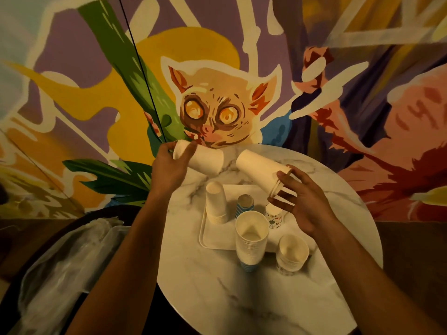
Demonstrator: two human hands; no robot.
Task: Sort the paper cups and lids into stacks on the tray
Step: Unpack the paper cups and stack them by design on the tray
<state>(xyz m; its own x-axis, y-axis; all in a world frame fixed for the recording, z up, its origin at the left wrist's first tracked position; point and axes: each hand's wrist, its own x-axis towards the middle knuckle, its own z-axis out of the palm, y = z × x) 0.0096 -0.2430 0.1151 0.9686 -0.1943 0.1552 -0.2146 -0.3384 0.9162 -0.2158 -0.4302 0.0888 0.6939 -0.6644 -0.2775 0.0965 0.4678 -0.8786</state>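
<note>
White paper stack, tapered, is gripped by the left hand. A second stack is pinched at its rims by the right hand.

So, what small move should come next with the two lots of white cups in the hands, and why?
Probably nest the white cup in the left hand with the white cup stack in the right hand: both are plain white and held apart, with their ends facing each other.
</note>
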